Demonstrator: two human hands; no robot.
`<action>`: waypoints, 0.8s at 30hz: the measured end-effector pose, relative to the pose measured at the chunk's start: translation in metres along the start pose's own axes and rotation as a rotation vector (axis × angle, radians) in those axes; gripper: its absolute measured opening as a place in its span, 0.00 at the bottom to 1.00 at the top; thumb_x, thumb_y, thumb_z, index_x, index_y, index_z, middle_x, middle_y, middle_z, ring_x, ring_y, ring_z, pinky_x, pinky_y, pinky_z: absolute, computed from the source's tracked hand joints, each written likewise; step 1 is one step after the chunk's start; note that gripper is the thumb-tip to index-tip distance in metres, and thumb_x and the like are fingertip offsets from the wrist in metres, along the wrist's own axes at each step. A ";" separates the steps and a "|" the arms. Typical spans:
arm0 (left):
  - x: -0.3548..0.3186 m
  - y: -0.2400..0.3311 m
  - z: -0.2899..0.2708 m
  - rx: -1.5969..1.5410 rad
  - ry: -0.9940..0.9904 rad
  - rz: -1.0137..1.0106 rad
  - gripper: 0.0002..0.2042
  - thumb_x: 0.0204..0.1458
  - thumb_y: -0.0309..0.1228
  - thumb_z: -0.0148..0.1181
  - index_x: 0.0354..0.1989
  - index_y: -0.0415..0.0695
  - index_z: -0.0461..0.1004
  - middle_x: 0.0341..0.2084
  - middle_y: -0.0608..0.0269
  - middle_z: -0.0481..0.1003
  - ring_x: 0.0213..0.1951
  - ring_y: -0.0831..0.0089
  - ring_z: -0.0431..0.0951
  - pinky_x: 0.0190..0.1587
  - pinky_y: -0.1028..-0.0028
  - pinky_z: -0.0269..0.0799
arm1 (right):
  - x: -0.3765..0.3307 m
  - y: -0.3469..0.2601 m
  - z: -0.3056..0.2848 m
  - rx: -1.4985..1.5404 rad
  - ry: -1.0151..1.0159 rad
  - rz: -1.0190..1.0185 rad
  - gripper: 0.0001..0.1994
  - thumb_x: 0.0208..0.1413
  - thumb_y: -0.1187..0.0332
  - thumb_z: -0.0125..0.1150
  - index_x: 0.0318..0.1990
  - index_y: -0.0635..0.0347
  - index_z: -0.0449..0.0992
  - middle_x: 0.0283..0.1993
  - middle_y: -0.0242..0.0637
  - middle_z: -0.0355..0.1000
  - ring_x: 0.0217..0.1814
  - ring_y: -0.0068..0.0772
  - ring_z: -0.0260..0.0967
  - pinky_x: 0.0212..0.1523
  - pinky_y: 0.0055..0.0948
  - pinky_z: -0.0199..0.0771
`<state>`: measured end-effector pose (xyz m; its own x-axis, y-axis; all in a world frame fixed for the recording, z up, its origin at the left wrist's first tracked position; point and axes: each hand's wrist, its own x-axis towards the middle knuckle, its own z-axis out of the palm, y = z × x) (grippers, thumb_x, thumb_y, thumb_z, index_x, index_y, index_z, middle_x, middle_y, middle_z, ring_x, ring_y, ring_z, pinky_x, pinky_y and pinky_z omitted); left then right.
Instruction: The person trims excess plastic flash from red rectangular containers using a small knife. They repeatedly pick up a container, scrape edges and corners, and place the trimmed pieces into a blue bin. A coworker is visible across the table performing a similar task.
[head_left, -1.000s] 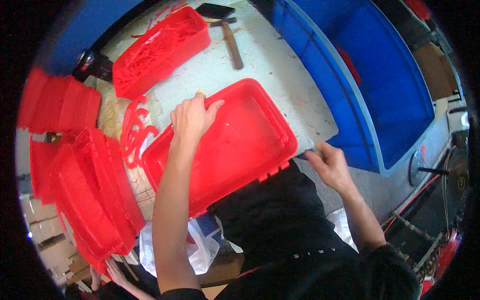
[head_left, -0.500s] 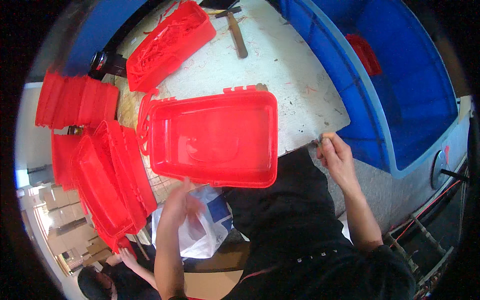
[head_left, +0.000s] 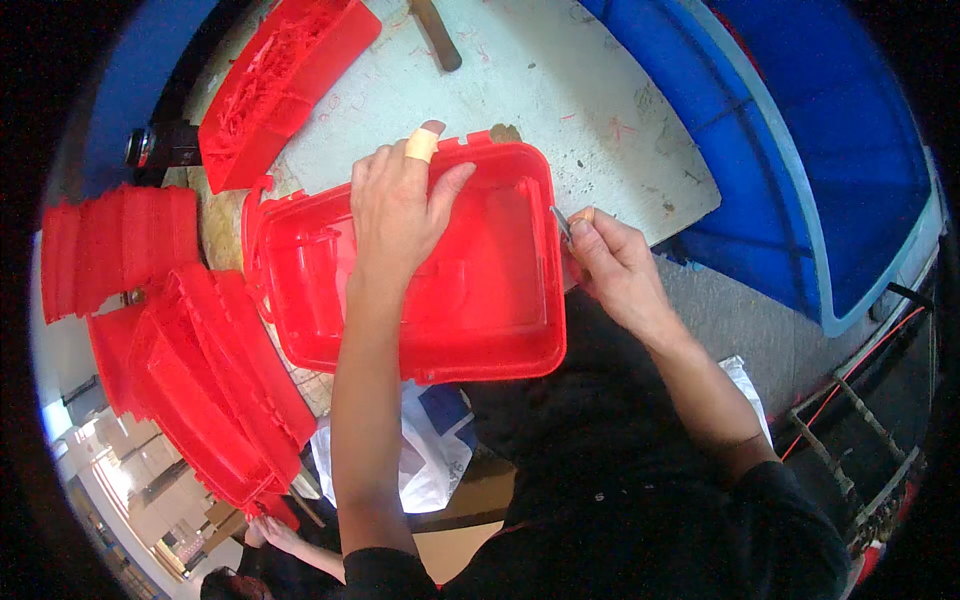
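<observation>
1. One shallow rectangular red plastic tray lies with its hollow upward at the near edge of the pale, worn tabletop; its long axis runs from about nine to three o'clock.
2. The left hand holds the tray's twelve o'clock wall, fingers over the rim and thumb inside; one finger wears a pale yellow wrap.
3. The right hand, fingers closed, grips one small grey metal blade at the three o'clock rim; whether it touches, I cannot tell.
4. A few tiny pale characters mark the black clothing, too small to tell.
5. Counted around the tray: one deep red plastic box of red shavings at eleven o'clock, one brown wooden handle at twelve, one large blue plastic bin toward two. Stacked red plastic trays, overlapping too closely to count, stand at eight to nine.
</observation>
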<state>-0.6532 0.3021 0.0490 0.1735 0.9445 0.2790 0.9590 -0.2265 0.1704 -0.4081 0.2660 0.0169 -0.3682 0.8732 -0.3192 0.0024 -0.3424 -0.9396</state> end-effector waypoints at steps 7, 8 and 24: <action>0.000 0.002 0.004 0.122 0.050 -0.005 0.20 0.55 0.44 0.64 0.50 0.44 0.75 0.30 0.58 0.78 0.32 0.65 0.75 0.35 0.66 0.63 | -0.001 0.003 0.010 -0.040 0.060 -0.042 0.13 0.70 0.64 0.47 0.35 0.63 0.71 0.25 0.25 0.63 0.29 0.16 0.58 0.31 0.23 0.65; 0.000 0.001 0.005 0.127 0.053 -0.010 0.20 0.55 0.45 0.64 0.49 0.44 0.74 0.30 0.59 0.78 0.32 0.65 0.75 0.35 0.66 0.63 | -0.003 0.003 0.011 -0.050 0.057 -0.030 0.13 0.70 0.64 0.47 0.36 0.63 0.71 0.25 0.25 0.63 0.29 0.16 0.58 0.31 0.23 0.65; 0.001 0.002 0.008 0.161 0.091 -0.017 0.20 0.55 0.46 0.63 0.47 0.45 0.73 0.28 0.60 0.77 0.32 0.64 0.77 0.34 0.64 0.63 | -0.044 0.007 0.010 -0.146 -0.023 0.004 0.12 0.70 0.67 0.46 0.35 0.63 0.70 0.22 0.29 0.62 0.25 0.17 0.58 0.27 0.24 0.63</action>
<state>-0.6493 0.3046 0.0426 0.1430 0.9208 0.3629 0.9864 -0.1628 0.0245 -0.4007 0.2216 0.0253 -0.3889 0.8635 -0.3212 0.1380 -0.2901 -0.9470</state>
